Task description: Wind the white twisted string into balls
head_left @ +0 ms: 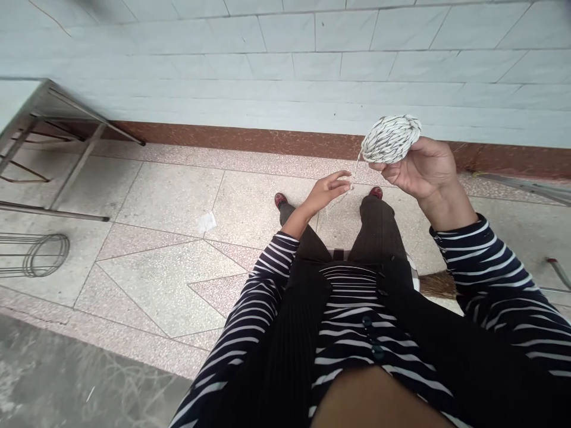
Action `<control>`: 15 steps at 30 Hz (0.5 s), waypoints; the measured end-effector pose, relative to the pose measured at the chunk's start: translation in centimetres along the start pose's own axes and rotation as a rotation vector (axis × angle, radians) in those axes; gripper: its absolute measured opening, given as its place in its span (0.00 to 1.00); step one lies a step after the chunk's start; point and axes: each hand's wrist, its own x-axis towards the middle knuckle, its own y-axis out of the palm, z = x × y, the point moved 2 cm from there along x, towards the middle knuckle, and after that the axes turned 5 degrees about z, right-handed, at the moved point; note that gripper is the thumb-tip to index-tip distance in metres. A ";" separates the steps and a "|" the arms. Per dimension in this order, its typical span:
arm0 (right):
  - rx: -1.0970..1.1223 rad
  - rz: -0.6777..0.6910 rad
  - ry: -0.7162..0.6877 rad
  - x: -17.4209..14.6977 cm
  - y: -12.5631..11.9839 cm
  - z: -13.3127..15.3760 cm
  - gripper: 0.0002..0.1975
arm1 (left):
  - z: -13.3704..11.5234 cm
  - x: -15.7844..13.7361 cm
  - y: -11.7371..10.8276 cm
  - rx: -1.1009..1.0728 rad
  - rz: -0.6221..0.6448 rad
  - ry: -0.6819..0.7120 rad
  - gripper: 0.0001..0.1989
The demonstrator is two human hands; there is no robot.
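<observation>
A wound ball of white cord with dark flecks (391,139) rests in my right hand (430,169), whose fingers and thumb grip its lower right side. From the ball's left end a thin loose strand (358,160) runs down toward my left hand (329,191). That hand is at the lower left of the ball, apart from it, with bent fingers and the strand at its fingertips. Exactly how the fingertips pinch the strand is too small to make out. Both hands are raised in front of me, above my knees.
I am seated facing a white tiled wall (328,65) with a brown base strip. On the left stand a metal-framed table (75,98) and a wire rack (47,254). A white scrap (206,222) lies on the floor. Broom bristles (437,285) show beside my right arm.
</observation>
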 end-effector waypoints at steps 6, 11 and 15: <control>-0.163 -0.007 -0.058 0.3 1.3 2.2 0.28 | -5.8 2.6 1.6 0.032 -0.023 0.149 0.24; -0.105 -0.030 -0.149 -0.4 1.2 4.5 0.25 | -6.0 1.0 1.4 -0.006 0.004 0.115 0.30; 0.070 -0.083 -0.225 -0.7 0.7 4.8 0.19 | -3.5 -1.2 1.4 -0.006 0.066 0.074 0.31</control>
